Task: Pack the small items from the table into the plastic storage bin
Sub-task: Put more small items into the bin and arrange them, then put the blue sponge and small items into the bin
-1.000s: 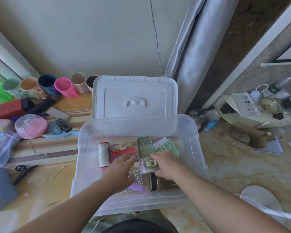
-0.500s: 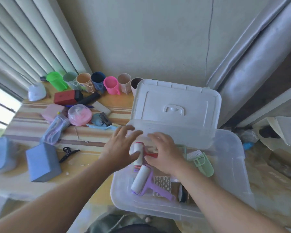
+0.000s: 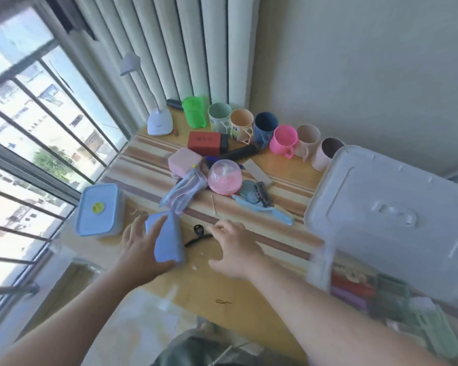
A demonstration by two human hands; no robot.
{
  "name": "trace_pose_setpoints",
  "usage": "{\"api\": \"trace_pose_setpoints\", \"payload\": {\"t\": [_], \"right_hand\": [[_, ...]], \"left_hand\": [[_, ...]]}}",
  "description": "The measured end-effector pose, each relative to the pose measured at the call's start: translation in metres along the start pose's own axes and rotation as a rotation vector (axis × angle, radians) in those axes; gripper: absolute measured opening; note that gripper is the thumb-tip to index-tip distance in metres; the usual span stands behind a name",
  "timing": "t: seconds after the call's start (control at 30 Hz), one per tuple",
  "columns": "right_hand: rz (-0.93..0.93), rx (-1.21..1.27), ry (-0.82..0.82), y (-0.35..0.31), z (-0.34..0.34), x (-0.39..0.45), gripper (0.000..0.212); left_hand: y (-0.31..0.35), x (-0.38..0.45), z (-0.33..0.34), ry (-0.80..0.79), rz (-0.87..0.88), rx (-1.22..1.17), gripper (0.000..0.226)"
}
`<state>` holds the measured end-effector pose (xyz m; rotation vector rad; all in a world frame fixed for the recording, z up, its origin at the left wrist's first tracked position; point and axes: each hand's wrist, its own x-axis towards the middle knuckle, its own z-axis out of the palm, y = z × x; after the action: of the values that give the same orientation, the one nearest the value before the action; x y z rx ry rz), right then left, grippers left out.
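Reaching over the bench (image 3: pixel 249 294), the left hand (image 3: pixel 143 249) is lying spread against the blue box (image 3: pixel 167 239), not gripping yet. The right hand (image 3: pixel 236 249) is hovering open nearby. The box is pointing away, and the bin (image 3: pixel 320 268) is sitting far right.

Cups (image 3: pixel 265 132) line the table (image 3: pixel 280 249) behind the bin's lid (image 3: pixel 397 220).

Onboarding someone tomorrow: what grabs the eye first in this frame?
Both hands reaching over the table: the left hand on a blue box, the right hand open beside a black hair clip. Behind them, a row of coloured cups lines the wall; the bin's white lid fills the right.
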<state>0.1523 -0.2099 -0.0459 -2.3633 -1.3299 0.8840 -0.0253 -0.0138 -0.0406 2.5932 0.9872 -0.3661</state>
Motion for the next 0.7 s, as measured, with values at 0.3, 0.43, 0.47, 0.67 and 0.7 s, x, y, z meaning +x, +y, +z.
{"api": "trace_pose_setpoints", "payload": {"t": [0.3, 0.43, 0.47, 0.67, 0.7], "right_hand": [[0.127, -0.005, -0.216, -0.048, 0.043, 0.074, 0.097], [0.148, 0.033, -0.211, -0.058, 0.042, 0.087, 0.092], [0.155, 0.057, -0.205, -0.061, 0.040, 0.088, 0.091], [0.234, 0.213, -0.140, -0.066, 0.032, 0.091, 0.089], [0.247, 0.259, -0.118, -0.067, 0.030, 0.090, 0.085]], "left_hand": [[-0.049, 0.061, 0.016, -0.224, 0.278, 0.294, 0.143], [-0.047, 0.065, 0.018, -0.229, 0.315, 0.291, 0.139], [-0.046, 0.064, 0.016, -0.226, 0.312, 0.277, 0.139], [-0.040, 0.049, -0.004, -0.125, 0.319, 0.090, 0.138], [-0.038, 0.047, -0.009, -0.095, 0.342, 0.051, 0.137]]}}
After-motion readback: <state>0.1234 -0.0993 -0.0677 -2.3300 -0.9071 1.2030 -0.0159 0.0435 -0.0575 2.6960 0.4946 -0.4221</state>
